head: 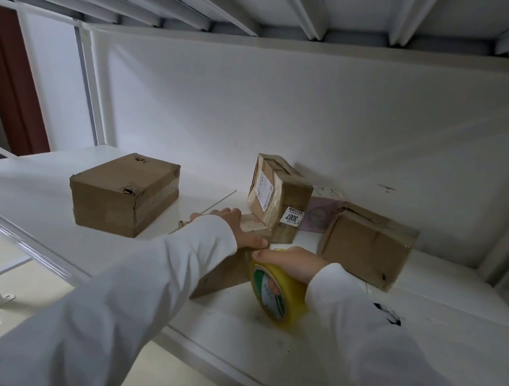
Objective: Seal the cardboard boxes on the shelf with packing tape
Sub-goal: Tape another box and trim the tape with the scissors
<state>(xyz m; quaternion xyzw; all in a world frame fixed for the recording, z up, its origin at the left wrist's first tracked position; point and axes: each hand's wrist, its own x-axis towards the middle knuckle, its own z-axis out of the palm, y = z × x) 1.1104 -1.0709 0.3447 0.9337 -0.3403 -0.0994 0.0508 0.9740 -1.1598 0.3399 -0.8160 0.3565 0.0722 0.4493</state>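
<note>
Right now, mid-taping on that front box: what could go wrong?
1. The front box sits near the shelf edge; only the left hand presses it, so pulling the tape roll may drag it off.
2. The 5007 box stands tilted right behind the hands and could be knocked over.
3. The left sleeve hides much of the box, so the tape may land crooked.

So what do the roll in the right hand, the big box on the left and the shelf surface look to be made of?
Tape roll: glossy yellowish translucent plastic film, by its shine, with a green and white printed core label. Left box: matte brown corrugated cardboard, scuffed, with shiny tape strips along its edges. Shelf: smooth white, probably painted metal, judging by its folded edges.
</note>
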